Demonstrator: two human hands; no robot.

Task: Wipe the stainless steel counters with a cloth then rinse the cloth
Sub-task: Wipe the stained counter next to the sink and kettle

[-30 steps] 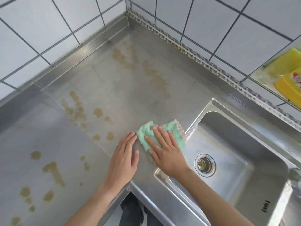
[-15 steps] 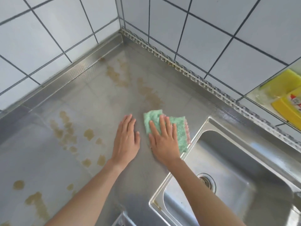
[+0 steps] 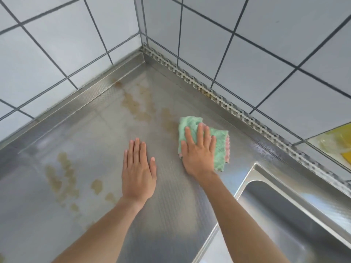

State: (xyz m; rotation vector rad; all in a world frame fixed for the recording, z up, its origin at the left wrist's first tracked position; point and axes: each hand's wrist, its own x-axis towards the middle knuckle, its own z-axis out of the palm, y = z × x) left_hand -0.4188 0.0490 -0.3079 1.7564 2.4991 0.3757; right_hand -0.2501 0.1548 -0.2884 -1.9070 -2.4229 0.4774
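Observation:
A folded green cloth [image 3: 220,147] with a pink edge lies flat on the stainless steel counter [image 3: 98,133]. My right hand [image 3: 199,150] presses down on the cloth with the fingers spread, close to a brown stain [image 3: 168,118]. My left hand [image 3: 138,171] rests flat and open on the bare counter just left of it, holding nothing. More brown stains streak toward the back corner [image 3: 133,103], and others spot the counter at the left [image 3: 62,173].
A steel sink [image 3: 296,221] drops away at the lower right, its rim close to my right forearm. White tiled walls [image 3: 57,44] meet in a corner behind the counter. A yellow object [image 3: 340,141] shows at the right edge.
My right hand has slid the cloth away from the sink rim toward the back corner, up to the stains. My left hand followed alongside, still flat on the counter.

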